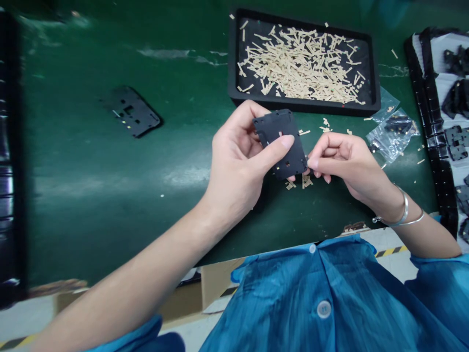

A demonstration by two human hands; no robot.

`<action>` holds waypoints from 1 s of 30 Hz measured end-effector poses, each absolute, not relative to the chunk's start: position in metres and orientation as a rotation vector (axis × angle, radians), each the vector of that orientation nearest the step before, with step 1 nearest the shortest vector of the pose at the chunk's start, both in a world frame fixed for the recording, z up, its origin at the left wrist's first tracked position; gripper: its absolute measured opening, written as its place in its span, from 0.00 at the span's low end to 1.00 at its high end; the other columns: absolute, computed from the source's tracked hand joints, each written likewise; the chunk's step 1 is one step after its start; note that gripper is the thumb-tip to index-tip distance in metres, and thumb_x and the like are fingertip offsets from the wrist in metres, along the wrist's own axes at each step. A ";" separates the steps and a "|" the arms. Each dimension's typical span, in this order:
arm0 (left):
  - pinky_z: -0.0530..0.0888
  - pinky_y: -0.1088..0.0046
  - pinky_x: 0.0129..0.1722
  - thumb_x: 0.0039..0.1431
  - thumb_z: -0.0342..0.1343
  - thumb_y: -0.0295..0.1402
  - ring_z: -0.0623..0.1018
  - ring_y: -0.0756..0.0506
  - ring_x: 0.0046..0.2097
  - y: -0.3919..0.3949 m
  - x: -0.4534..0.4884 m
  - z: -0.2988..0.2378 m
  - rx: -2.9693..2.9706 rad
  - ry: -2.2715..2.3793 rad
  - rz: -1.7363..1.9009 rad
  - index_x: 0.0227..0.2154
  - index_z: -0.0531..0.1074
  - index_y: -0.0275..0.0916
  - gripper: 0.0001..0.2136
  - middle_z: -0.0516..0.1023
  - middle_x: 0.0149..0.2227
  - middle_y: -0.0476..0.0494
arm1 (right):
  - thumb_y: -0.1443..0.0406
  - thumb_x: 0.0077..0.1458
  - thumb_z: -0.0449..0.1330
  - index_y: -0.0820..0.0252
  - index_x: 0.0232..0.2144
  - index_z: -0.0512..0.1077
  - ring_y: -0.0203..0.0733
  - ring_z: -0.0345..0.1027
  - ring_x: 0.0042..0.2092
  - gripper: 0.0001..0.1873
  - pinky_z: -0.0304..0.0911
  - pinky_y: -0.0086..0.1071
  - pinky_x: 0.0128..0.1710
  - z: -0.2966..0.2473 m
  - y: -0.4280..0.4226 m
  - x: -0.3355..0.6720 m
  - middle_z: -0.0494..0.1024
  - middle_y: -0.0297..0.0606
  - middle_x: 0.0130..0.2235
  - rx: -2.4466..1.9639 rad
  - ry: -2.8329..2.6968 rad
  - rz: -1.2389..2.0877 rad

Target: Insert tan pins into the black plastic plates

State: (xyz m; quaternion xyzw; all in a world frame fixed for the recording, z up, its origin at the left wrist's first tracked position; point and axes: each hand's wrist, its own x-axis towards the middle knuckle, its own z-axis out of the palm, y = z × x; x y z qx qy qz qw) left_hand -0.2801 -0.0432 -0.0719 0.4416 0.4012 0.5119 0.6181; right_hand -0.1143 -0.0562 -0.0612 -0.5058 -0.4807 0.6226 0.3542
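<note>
My left hand (240, 156) grips a small black square plastic part (281, 143) above the green mat, thumb across its face and fingers behind it. My right hand (342, 164) is curled, its fingertips pinched at the lower right corner of that part. Whether the pinch holds a small strip I cannot make out. A few tan strips (306, 182) lie on the mat just under the hands.
A black tray (234, 73) full of tan paper strips sits behind the hands. Another black part (132, 110) lies on the green mat (91, 186) to the left. Clear plastic bags (392, 129) and a rack of black parts (456, 142) are at the right.
</note>
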 end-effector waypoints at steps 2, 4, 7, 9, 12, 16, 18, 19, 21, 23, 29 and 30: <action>0.71 0.74 0.15 0.46 0.69 0.35 0.74 0.49 0.23 -0.043 -0.280 -0.071 1.011 0.923 1.171 0.27 0.65 0.42 0.16 0.69 0.24 0.53 | 0.69 0.44 0.64 0.61 0.21 0.68 0.29 0.61 0.23 0.06 0.56 0.24 0.20 -0.061 -0.056 -0.114 0.70 0.28 0.21 -1.305 -1.255 1.606; 0.70 0.74 0.14 0.46 0.70 0.35 0.73 0.50 0.22 -0.043 -0.280 -0.071 1.011 0.918 1.167 0.27 0.64 0.42 0.16 0.69 0.24 0.54 | 0.69 0.44 0.64 0.61 0.22 0.68 0.29 0.62 0.23 0.07 0.57 0.25 0.20 -0.061 -0.056 -0.114 0.70 0.28 0.22 -1.299 -1.269 1.607; 0.70 0.74 0.14 0.46 0.70 0.35 0.73 0.50 0.21 -0.043 -0.280 -0.070 1.010 0.917 1.169 0.26 0.64 0.42 0.16 0.69 0.23 0.53 | 0.69 0.44 0.64 0.61 0.22 0.68 0.29 0.62 0.23 0.07 0.57 0.25 0.20 -0.061 -0.056 -0.114 0.70 0.28 0.22 -1.302 -1.271 1.608; 0.71 0.73 0.15 0.47 0.69 0.35 0.75 0.48 0.23 -0.044 -0.280 -0.069 1.008 0.929 1.167 0.27 0.65 0.42 0.15 0.69 0.24 0.53 | 0.69 0.44 0.64 0.61 0.22 0.69 0.29 0.61 0.23 0.06 0.56 0.24 0.20 -0.061 -0.056 -0.114 0.70 0.28 0.22 -1.307 -1.260 1.603; 0.72 0.72 0.16 0.47 0.69 0.35 0.76 0.47 0.25 -0.044 -0.280 -0.070 1.013 0.936 1.174 0.27 0.65 0.42 0.15 0.70 0.24 0.52 | 0.70 0.44 0.64 0.61 0.21 0.69 0.28 0.60 0.23 0.06 0.55 0.24 0.19 -0.061 -0.056 -0.114 0.70 0.28 0.21 -1.295 -1.248 1.601; 0.73 0.71 0.16 0.46 0.70 0.36 0.76 0.48 0.25 -0.044 -0.280 -0.072 1.028 0.932 1.186 0.27 0.66 0.42 0.15 0.70 0.25 0.52 | 0.70 0.44 0.64 0.62 0.22 0.69 0.29 0.61 0.23 0.06 0.56 0.24 0.20 -0.062 -0.056 -0.114 0.70 0.28 0.22 -1.289 -1.260 1.600; 0.74 0.71 0.17 0.46 0.70 0.35 0.76 0.47 0.26 -0.044 -0.281 -0.072 1.029 0.935 1.183 0.27 0.66 0.42 0.15 0.71 0.25 0.52 | 0.69 0.45 0.64 0.61 0.22 0.69 0.29 0.62 0.24 0.07 0.57 0.25 0.21 -0.062 -0.056 -0.114 0.70 0.29 0.22 -1.295 -1.270 1.598; 0.74 0.72 0.17 0.46 0.70 0.35 0.76 0.47 0.26 -0.044 -0.281 -0.072 1.026 0.937 1.183 0.27 0.66 0.42 0.15 0.71 0.25 0.52 | 0.69 0.45 0.64 0.61 0.22 0.68 0.29 0.61 0.24 0.07 0.57 0.25 0.21 -0.062 -0.056 -0.114 0.70 0.29 0.22 -1.297 -1.272 1.596; 0.73 0.73 0.16 0.47 0.70 0.34 0.75 0.48 0.25 -0.044 -0.280 -0.072 1.017 0.930 1.192 0.27 0.65 0.42 0.15 0.70 0.25 0.53 | 0.69 0.45 0.64 0.61 0.22 0.68 0.29 0.61 0.23 0.06 0.57 0.25 0.21 -0.062 -0.056 -0.114 0.70 0.29 0.22 -1.294 -1.268 1.591; 0.73 0.74 0.15 0.46 0.70 0.33 0.74 0.50 0.23 -0.044 -0.280 -0.072 1.009 0.904 1.207 0.27 0.65 0.41 0.15 0.69 0.25 0.53 | 0.70 0.44 0.64 0.62 0.22 0.69 0.28 0.60 0.23 0.06 0.56 0.25 0.21 -0.062 -0.056 -0.114 0.70 0.28 0.22 -1.282 -1.261 1.592; 0.72 0.76 0.14 0.47 0.69 0.32 0.72 0.52 0.21 -0.042 -0.279 -0.075 1.002 0.820 1.218 0.27 0.66 0.41 0.14 0.69 0.25 0.54 | 0.71 0.43 0.64 0.62 0.21 0.70 0.28 0.61 0.24 0.05 0.56 0.24 0.22 -0.062 -0.056 -0.115 0.71 0.28 0.21 -1.261 -1.234 1.583; 0.71 0.77 0.14 0.47 0.69 0.32 0.72 0.52 0.21 -0.041 -0.280 -0.076 1.005 0.808 1.222 0.27 0.66 0.40 0.14 0.69 0.25 0.54 | 0.71 0.43 0.64 0.62 0.21 0.70 0.28 0.61 0.24 0.05 0.56 0.24 0.22 -0.062 -0.056 -0.115 0.71 0.28 0.21 -1.259 -1.229 1.584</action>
